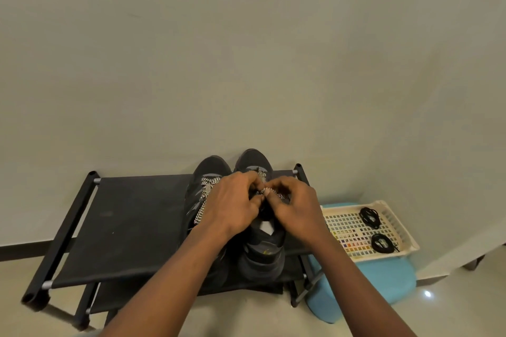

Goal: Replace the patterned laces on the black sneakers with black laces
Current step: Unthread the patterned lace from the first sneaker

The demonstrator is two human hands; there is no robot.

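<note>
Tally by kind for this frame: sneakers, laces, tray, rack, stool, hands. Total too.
black sneakers: 2
patterned laces: 2
black lace bundles: 2
tray: 1
shoe rack: 1
stool: 1
hands: 2
Total: 11

Both hands pinch the patterned lace — right sneaker.

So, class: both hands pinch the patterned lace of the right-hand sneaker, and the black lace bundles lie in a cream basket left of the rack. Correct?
One slip: the head view shows the cream basket with the black lace bundles right of the rack, not left. The left hand and right hand do pinch the patterned lace of the right-hand sneaker.
</note>
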